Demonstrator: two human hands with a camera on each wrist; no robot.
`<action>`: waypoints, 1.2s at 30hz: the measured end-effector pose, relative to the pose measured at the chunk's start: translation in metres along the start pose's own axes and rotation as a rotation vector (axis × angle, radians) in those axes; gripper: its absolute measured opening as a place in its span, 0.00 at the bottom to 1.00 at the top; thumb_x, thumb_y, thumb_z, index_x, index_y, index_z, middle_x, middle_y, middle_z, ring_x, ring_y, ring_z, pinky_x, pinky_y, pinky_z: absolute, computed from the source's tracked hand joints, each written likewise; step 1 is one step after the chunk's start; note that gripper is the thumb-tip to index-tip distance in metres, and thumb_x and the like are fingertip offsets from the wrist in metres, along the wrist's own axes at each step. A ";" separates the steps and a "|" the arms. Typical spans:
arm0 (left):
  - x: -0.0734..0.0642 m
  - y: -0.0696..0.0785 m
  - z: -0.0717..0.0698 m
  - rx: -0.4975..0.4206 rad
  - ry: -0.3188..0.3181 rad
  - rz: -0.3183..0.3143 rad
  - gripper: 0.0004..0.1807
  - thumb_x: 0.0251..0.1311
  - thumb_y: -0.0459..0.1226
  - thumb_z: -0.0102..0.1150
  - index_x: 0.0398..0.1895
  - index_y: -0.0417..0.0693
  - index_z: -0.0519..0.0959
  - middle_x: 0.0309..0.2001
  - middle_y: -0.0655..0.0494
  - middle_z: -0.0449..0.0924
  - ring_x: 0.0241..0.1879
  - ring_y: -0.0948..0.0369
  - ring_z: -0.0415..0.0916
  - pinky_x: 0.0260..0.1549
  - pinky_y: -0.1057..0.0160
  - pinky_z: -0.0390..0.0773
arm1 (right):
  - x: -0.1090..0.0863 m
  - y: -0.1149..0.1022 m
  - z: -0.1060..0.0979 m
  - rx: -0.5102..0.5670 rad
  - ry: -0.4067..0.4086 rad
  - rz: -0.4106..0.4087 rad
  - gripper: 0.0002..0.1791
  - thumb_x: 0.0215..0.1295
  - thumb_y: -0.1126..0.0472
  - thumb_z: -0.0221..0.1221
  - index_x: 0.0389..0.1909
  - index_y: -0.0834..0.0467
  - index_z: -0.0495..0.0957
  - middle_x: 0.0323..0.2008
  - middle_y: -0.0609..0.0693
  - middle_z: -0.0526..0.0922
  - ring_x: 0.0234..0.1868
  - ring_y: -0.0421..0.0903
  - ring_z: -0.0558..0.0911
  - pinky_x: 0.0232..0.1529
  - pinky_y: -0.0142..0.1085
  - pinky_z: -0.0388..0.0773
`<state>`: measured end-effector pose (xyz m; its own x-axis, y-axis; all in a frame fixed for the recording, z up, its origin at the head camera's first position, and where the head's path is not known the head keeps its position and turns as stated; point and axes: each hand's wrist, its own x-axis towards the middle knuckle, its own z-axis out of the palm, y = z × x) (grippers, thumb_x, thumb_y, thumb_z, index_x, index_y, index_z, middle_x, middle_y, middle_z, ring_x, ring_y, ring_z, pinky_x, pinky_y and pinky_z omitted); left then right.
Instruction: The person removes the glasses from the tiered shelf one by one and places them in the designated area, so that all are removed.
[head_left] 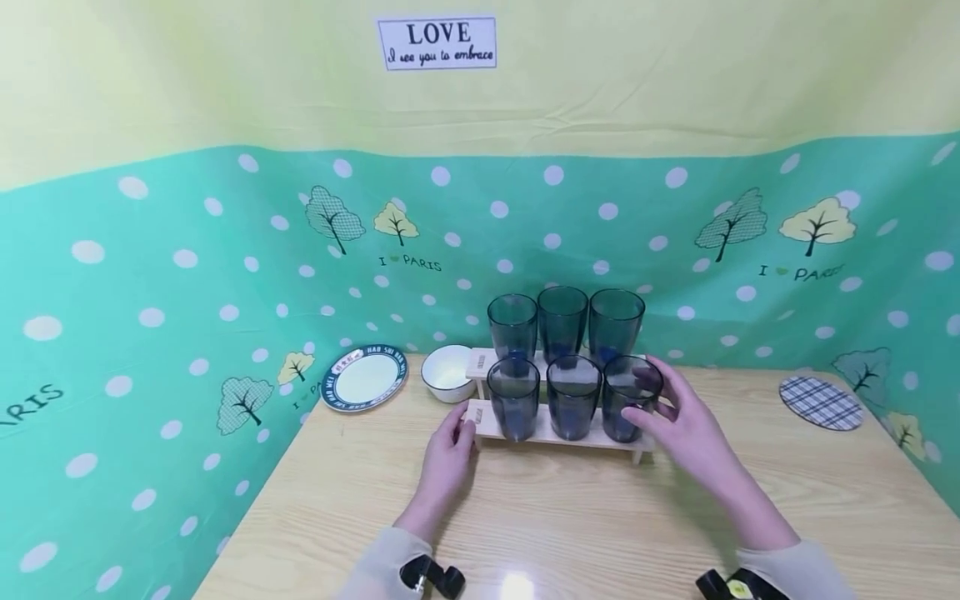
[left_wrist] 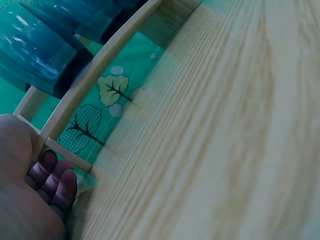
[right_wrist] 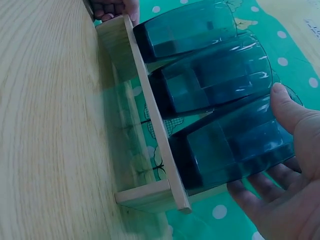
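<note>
A: Head view: where is the tumbler found?

B: The dark-blue, tapered, see-through tumbler (head_left: 628, 390) is seen upright at the right end of the lower tier of a two-tier, pale wooden rack (head_left: 486, 418). It is enclosed between the thumb and fingers of the right hand (head_left: 692, 433); the thumb is laid on the near side, the fingers are brought round the right side.

A: Left hand?

B: The lower tier's left end is gripped by the left hand (head_left: 446, 457). Five matching tumblers (head_left: 513, 400) are also borne by the rack: two in front, three above. A white, round, dark-rimmed bowl (head_left: 444, 385) is noted behind and left.

A: Left wrist view?

B: The fingers are curled close together beside the rack's leg, below the shelf end. The thumb's position cannot be told.

A: Right wrist view?

B: The tumbler is clasped near its rim: the thumb tip is placed on one side, the slightly spread fingers on the opposite side. Its base is met by the shelf.
</note>
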<state>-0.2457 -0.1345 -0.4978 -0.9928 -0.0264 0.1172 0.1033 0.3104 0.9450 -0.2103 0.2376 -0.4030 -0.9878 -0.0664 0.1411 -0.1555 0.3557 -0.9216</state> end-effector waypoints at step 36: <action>0.004 0.002 -0.003 0.022 -0.014 -0.012 0.28 0.89 0.42 0.46 0.85 0.46 0.68 0.40 0.51 0.82 0.41 0.56 0.79 0.50 0.53 0.80 | -0.013 -0.014 -0.041 -0.157 0.180 -0.008 0.49 0.72 0.45 0.75 0.86 0.54 0.62 0.74 0.64 0.75 0.74 0.65 0.74 0.51 0.17 0.75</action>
<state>-0.2493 -0.1365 -0.4943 -0.9947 -0.0167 0.1013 0.0902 0.3305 0.9395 -0.1954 0.2716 -0.3773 -0.9703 0.0925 0.2236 -0.1495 0.4977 -0.8544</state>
